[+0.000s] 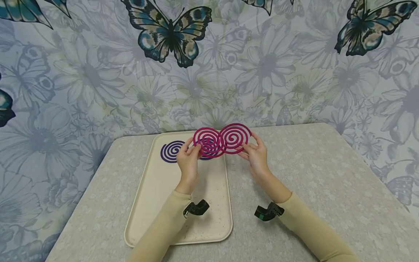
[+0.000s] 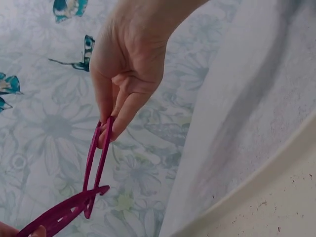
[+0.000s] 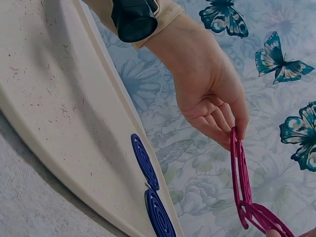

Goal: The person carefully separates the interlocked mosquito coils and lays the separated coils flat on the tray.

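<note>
In the head view, my left hand (image 1: pixel 188 163) pinches the outer left edge of a magenta spiral that looks like a mosquito coil (image 1: pixel 208 141). My right hand (image 1: pixel 257 155) pinches a second magenta coil (image 1: pixel 233 138) at its right side. Both coils are held up above the tray's far right end, their inner edges overlapping. The left wrist view shows the magenta pieces (image 2: pixel 59 212) edge-on, with a slim gap between layers. On the tray lie two dark blue-purple coils (image 3: pixel 144 160), side by side; the magenta coil partly hides one in the head view.
A cream rectangular tray (image 1: pixel 209 222) with a raised rim sits left of centre on the cloth-covered table (image 1: pixel 314 167). Small dark crumbs (image 3: pixel 64 108) are scattered on it. A butterfly-and-flower backdrop (image 1: pixel 262 72) hangs directly behind the table.
</note>
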Tool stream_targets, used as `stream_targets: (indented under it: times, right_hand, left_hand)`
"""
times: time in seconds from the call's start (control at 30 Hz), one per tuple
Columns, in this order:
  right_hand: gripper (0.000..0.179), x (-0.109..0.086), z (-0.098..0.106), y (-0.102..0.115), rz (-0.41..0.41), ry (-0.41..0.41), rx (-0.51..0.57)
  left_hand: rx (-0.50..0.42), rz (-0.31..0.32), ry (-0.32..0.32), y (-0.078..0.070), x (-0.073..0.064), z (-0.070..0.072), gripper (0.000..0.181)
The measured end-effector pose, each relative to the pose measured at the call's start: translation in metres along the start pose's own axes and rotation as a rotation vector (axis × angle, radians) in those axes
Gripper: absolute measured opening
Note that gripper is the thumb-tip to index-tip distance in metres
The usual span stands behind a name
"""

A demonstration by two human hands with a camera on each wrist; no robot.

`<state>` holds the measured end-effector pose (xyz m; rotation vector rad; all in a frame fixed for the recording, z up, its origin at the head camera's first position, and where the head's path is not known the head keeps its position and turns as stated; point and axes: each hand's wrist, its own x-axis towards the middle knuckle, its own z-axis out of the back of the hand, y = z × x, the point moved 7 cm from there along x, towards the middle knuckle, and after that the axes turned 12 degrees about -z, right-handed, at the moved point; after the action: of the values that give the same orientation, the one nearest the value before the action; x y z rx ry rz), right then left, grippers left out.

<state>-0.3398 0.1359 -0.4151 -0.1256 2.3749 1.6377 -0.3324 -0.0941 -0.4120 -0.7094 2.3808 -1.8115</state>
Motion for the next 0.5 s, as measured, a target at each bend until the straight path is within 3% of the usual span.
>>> stream_targets:
  times: [0.3, 0.5]
  right_hand:
    - [0.061, 0.001, -0.002, 0.000, 0.025, -0.001, 0.007]
    - [0.061, 0.000, -0.002, -0.002, 0.042, 0.001, 0.009]
  left_hand:
    - [0.008, -0.026, 0.009, 0.004, 0.002, -0.001, 0.044]
    - [0.042, -0.020, 0.072, 0.011, 0.002, -0.007, 0.060]
